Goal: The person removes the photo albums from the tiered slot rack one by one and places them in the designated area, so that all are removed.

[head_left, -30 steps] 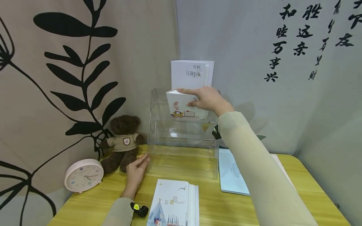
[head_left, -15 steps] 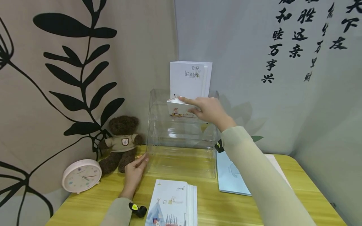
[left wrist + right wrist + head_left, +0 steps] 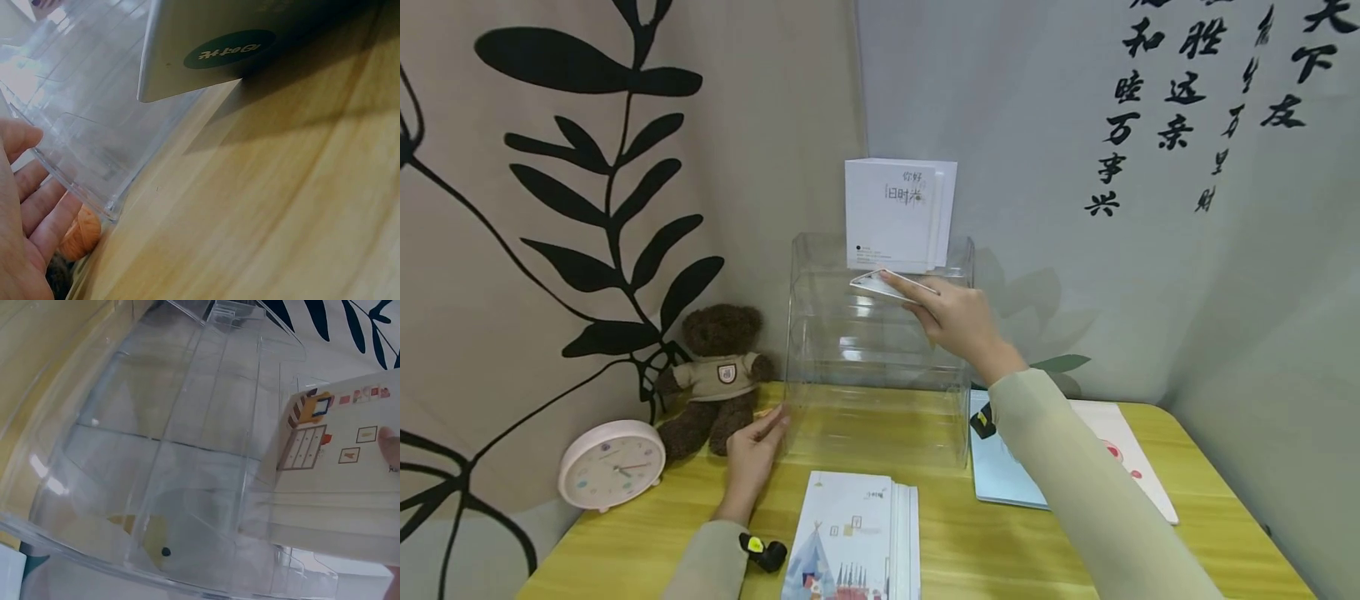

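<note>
White paper booklets with small coloured furniture drawings on the front cover [image 3: 337,469] are held in the right hand [image 3: 958,323], before the upper part of a clear plastic tiered rack [image 3: 827,354]. The right hand's fingers are closed about the booklets, the index finger extended along the top and the thumb against the cover. In the head view the booklets tilt strongly, showing chiefly a narrow upper edge; whether they touch the rack cannot be told. The left hand [image 3: 752,458] grips the rack's lower left edge lightly between thumb and fingers, with little gap remaining. Other white booklets with dark Chinese lettering [image 3: 887,225] stand upright at the rack's top. A white booklet stack with a blue tent drawing [image 3: 850,508] lies in front of the rack on a yellow wood-grain table [image 3: 955,550]. To the left are a brown plush bear in a beige shirt [image 3: 722,387] and a round pale pink clock [image 3: 612,465]; to the right lies a flat light-blue item [image 3: 1003,475], partly covered by the right sleeve [image 3: 1082,467].
</note>
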A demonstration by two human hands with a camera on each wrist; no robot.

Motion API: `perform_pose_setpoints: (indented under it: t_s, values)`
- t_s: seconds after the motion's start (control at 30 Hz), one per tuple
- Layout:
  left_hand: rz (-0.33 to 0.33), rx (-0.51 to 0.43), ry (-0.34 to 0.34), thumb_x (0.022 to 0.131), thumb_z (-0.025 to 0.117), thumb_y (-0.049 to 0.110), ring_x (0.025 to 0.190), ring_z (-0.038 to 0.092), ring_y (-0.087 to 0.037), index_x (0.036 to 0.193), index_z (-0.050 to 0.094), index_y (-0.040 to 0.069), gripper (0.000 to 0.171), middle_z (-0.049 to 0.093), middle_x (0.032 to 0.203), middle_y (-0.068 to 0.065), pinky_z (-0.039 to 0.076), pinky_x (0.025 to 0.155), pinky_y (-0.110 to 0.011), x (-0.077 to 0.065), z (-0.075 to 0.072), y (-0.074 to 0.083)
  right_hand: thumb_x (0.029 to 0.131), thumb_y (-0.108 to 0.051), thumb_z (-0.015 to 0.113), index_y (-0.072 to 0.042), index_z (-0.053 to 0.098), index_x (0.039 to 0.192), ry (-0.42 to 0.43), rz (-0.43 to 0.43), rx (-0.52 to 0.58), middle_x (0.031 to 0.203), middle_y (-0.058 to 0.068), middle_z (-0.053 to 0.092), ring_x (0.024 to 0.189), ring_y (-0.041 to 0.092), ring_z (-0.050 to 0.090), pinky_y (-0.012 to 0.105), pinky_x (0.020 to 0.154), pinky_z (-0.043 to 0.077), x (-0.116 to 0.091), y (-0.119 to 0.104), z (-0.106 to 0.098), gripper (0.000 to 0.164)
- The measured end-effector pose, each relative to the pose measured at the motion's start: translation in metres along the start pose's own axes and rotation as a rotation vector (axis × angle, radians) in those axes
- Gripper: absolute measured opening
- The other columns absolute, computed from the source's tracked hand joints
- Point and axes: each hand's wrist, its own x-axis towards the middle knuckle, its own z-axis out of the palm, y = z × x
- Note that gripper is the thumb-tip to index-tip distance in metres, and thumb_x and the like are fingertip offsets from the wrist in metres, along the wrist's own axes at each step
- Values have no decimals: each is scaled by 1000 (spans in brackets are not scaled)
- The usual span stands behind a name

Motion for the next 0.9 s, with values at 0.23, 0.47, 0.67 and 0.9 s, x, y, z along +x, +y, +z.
perform_pose_setpoints:
  t_s: [0.23, 0.47, 0.67, 0.9]
  values:
    - [-18, -18, -36, 93, 75, 31, 105, 70, -18, 124, 74, 23, 32, 72, 119, 0, 54, 78, -16, -1, 3, 2, 100, -17, 66, -32, 54, 147, 98, -14, -21, 107, 4, 73, 63, 18, 61, 29, 42, 37, -19, -9, 5, 51]
    - [-10, -45, -20, 93, 76, 29, 104, 70, -12, 124, 75, 22, 32, 73, 118, 2, 52, 79, -12, -3, 3, 2, 98, -8, 54, -36, 54, 146, 166, -16, -128, 124, 10, 70, 101, 26, 72, 31, 39, 39, -28, -22, 20, 56]
    - [0, -21, -6, 92, 77, 26, 105, 69, -11, 121, 76, 24, 29, 73, 115, 4, 50, 79, -9, -4, 2, -1, 97, -4, 49, -35, 58, 144, 181, 13, -95, 128, 11, 68, 112, 29, 68, 40, 56, 58, -35, -32, 25, 57]
    - [1, -17, -2, 92, 76, 34, 104, 70, -15, 121, 76, 24, 32, 73, 116, 3, 51, 77, -10, -1, 2, 0, 92, 4, 49, -30, 64, 138, 316, -8, -34, 129, 12, 67, 110, 31, 69, 42, 59, 58, -48, -42, 31, 59]
